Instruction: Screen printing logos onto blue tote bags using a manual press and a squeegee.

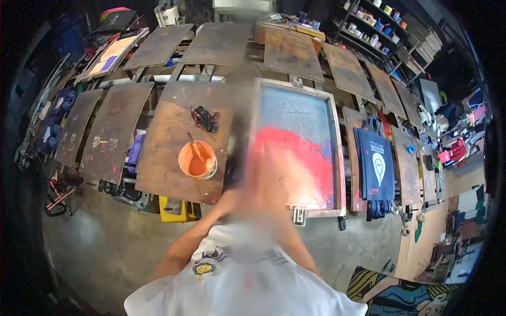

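A wooden-framed printing screen (338, 158) lies flat in front of me, with red ink (308, 155) spread across its mesh. Both my forearms reach from my white shirt toward its near edge. My left hand (235, 197) is by the frame's near left corner. My right hand (276, 184) is over the red ink. A blurred patch covers both hands, so their fingers and anything they hold cannot be made out. An orange ink tub (197, 160) with a stirring stick stands on the brown board (163, 174) just left of my left hand.
A black smeared lump (204, 118) lies on the same board. A navy tote bag (375, 166) with a white mark sits on the board right of the screen. Several worn boards ring the station. Shelves with jars (371, 26) stand at the back right.
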A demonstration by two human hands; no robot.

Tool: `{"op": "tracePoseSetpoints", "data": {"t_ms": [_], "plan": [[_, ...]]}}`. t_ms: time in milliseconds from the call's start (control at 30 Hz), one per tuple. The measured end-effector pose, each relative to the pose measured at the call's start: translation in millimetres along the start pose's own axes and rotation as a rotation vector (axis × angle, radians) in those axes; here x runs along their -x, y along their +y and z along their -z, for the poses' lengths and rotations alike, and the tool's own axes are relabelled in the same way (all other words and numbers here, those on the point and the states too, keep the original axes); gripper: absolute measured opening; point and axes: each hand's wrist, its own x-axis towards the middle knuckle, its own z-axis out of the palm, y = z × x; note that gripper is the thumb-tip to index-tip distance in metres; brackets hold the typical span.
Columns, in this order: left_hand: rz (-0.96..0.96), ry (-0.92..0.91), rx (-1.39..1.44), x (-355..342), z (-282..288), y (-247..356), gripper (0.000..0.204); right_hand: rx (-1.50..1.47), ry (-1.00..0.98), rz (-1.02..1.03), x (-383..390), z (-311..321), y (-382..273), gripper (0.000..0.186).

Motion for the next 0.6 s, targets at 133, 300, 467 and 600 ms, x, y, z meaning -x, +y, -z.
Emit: {"op": "tracePoseSetpoints", "data": {"t_ms": [133,300,467,600], "plan": [[-0.013,-0.094,-0.018,14.5,9.1,-9.0,0.019,0.068,-0.047,0.031,15.8,-39.3,-37.7,0.047],[-0.053,-0.129,-0.101,29.5,11.1,10.3,0.025,0.347,0.085,0.108,31.7,-77.8,-41.3,0.058],[-0.076,-0.077,-0.157,27.7,19.9,-2.0,0.027,0.304,0.02,0.233,32.9,-60.1,-48.2,0.068],[-0.038,-0.03,-0.18,15.1,17.8,-24.9,0.027,0.18,-0.082,0.182,39.1,-42.8,-60.0,0.071]]}}
